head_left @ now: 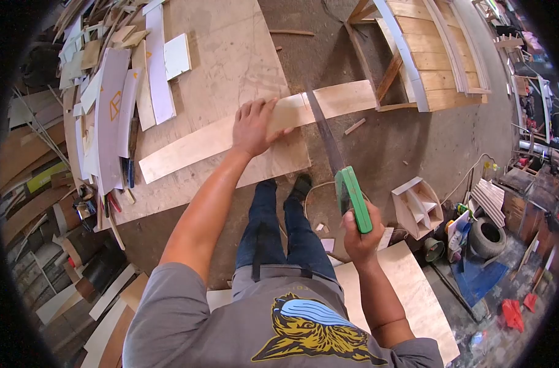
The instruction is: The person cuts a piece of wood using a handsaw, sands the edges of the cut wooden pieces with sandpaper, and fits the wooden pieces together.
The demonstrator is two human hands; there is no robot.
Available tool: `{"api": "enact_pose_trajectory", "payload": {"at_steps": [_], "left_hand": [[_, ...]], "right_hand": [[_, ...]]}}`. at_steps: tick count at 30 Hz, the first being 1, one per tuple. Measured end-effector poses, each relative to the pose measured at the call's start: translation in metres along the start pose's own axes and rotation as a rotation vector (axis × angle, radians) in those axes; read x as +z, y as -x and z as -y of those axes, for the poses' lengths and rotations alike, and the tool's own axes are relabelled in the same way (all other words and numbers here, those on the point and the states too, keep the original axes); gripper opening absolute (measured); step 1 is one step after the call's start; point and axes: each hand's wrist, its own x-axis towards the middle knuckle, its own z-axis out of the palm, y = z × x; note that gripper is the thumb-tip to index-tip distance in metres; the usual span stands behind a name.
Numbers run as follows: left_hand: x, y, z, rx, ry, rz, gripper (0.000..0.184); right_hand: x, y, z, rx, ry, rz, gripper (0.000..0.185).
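Note:
A long pale wooden board lies across the plywood worktop, its right end sticking out past the edge. My left hand presses down on the board near that edge, fingers spread over its top. In my right hand is a handsaw with a green handle, my fingers wrapped round it. The saw's dark blade crosses the overhanging part of the board, to the right of my left hand. A thin line runs across the board just left of the blade.
White and bare wood offcuts are piled on the worktop's left side, with hand tools at its corner. A slatted wooden frame stands beyond the board's right end. At right are a small wooden box and a tire.

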Motion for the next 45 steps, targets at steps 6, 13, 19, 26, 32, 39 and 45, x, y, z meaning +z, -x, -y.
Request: {"api": "enact_pose_trajectory", "payload": {"at_steps": [6, 13, 19, 26, 32, 39, 45], "left_hand": [[0.018, -0.046, -0.022, -0.523, -0.034, -0.109, 0.071], [0.013, -0.057, -0.028, -0.672, 0.004, -0.022, 0.069], [0.010, -0.061, -0.032, -0.713, -0.037, 0.029, 0.065], [0.015, -0.068, -0.026, -0.797, 0.009, 0.045, 0.060], [0.007, -0.085, -0.038, -0.898, 0.049, 0.016, 0.057], [0.023, -0.083, -0.033, -0.873, 0.010, -0.027, 0.056], [0.025, -0.081, -0.034, -0.870, -0.030, -0.021, 0.057]], "right_hand": [[0.000, -0.006, 0.009, 0.010, 0.043, 0.036, 0.033], [-0.007, -0.012, 0.031, -0.008, 0.109, 0.058, 0.034], [-0.004, -0.015, 0.041, -0.051, 0.130, 0.019, 0.031], [0.009, -0.035, 0.069, 0.027, 0.128, 0.074, 0.028], [0.014, -0.046, 0.079, 0.074, 0.128, 0.184, 0.023], [-0.002, -0.071, 0.127, 0.222, 0.132, 0.151, 0.020], [0.019, -0.114, 0.115, 0.324, 0.177, 0.245, 0.023]]}}
